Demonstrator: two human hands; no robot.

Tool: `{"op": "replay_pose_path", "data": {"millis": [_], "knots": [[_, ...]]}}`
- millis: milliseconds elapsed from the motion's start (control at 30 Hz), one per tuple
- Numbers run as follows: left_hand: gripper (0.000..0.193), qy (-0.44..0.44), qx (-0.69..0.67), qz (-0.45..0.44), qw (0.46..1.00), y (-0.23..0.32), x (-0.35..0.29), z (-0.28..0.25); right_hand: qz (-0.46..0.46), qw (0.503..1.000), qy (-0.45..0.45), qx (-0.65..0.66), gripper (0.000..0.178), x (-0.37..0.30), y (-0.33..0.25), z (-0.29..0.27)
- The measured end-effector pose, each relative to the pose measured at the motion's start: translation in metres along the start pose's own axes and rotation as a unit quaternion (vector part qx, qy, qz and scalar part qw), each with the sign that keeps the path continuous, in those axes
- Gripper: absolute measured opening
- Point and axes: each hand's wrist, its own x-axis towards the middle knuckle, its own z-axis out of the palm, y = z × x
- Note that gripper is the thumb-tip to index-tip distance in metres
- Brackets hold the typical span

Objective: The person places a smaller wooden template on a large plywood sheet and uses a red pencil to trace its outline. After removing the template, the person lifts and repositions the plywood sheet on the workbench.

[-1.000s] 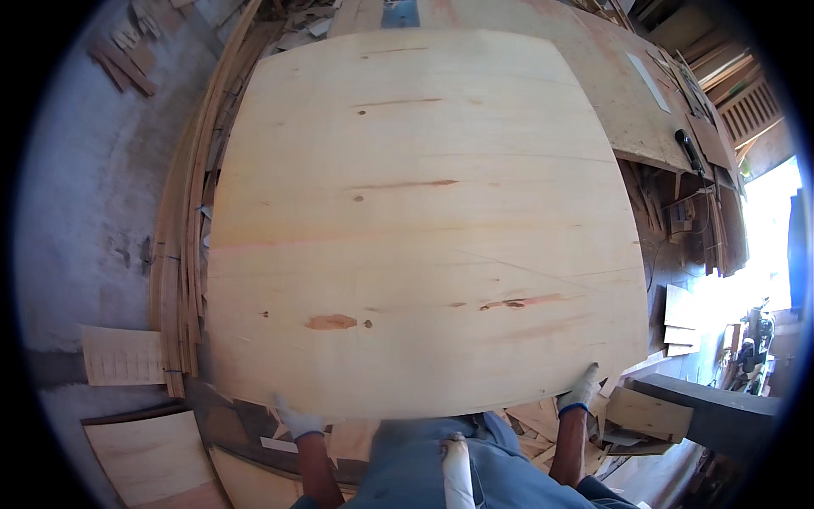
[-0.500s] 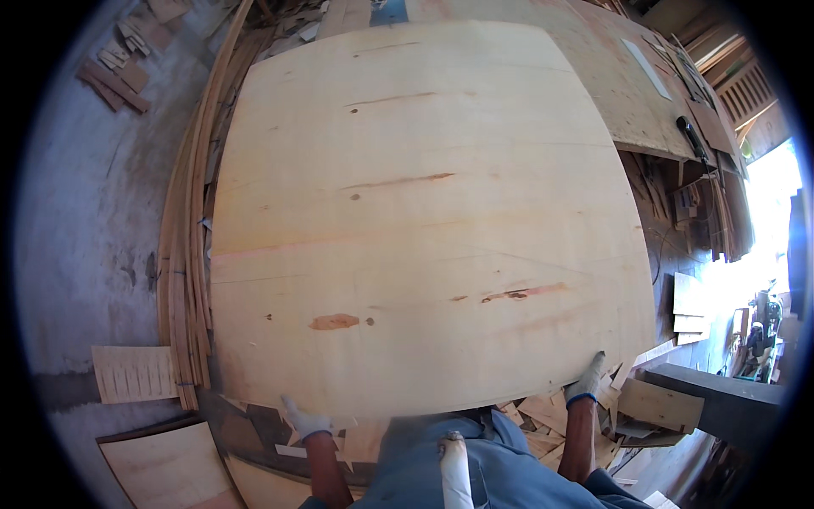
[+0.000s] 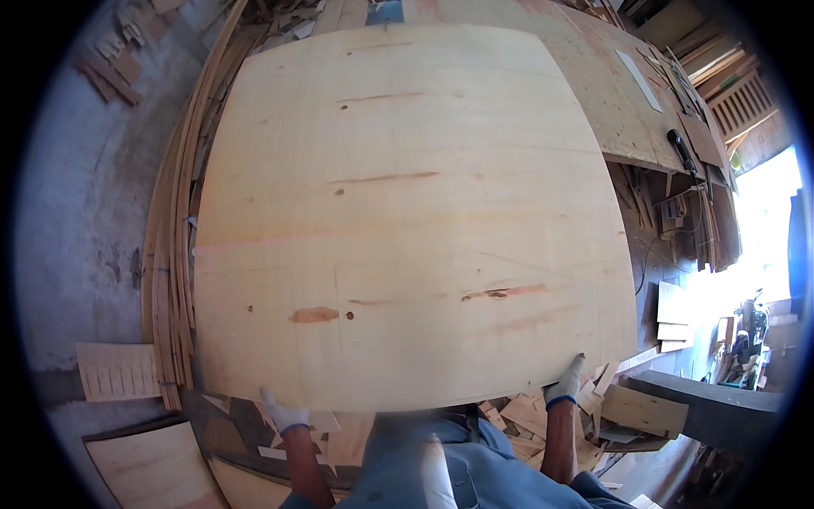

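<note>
A large pale plywood sheet [image 3: 407, 212] with brown knots and streaks fills the middle of the view, its far part over a workbench. My left hand [image 3: 284, 414], in a light work glove, grips the sheet's near edge toward the left corner. On the same edge toward the right corner is my right hand [image 3: 566, 383], gloved too, its cuff blue. Both thumbs lie along the top face; the other fingers are hidden beneath the sheet. The near edge is close to my waist.
The wooden workbench [image 3: 627, 123] extends right, bearing a black-handled tool [image 3: 680, 149]. Long wood strips [image 3: 165, 280] stand along the left. Wood offcuts [image 3: 521, 416] litter the floor near my legs. A dark beam-like ledge [image 3: 721, 392] juts in at right.
The whole view has shifted slightly, so the sheet, bench and walls all appear a little further left. Both hands keep their hold on the sheet's near edge.
</note>
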Motion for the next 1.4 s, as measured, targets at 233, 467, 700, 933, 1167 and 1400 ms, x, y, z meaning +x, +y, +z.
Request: {"op": "replay_pose_path", "data": {"millis": [233,467,700,933,1167,1400], "knots": [[0.059,0.012,-0.007,0.045,0.999,-0.002,-0.012,0.025,-0.033,0.999,0.0,-0.037,0.064,0.027,0.016,-0.036],[0.054,0.0,0.047,0.063,0.997,0.002,-0.008,-0.027,-0.039,0.998,0.016,-0.039,0.064,-0.025,0.013,-0.042],[0.053,-0.014,0.065,0.047,0.997,0.009,0.006,-0.098,0.008,0.996,0.042,-0.083,0.06,-0.061,0.012,-0.061],[0.059,0.012,0.089,0.058,0.994,0.02,-0.002,-0.063,0.02,0.996,0.024,-0.082,0.06,-0.066,0.009,-0.046],[0.061,0.001,0.06,0.054,0.997,0.017,0.028,-0.024,0.008,0.998,0.034,-0.053,0.061,-0.044,0.007,0.0],[0.061,0.014,0.06,0.048,0.997,0.019,0.039,-0.015,-0.007,0.996,0.07,-0.061,0.055,-0.051,0.005,0.027]]}}
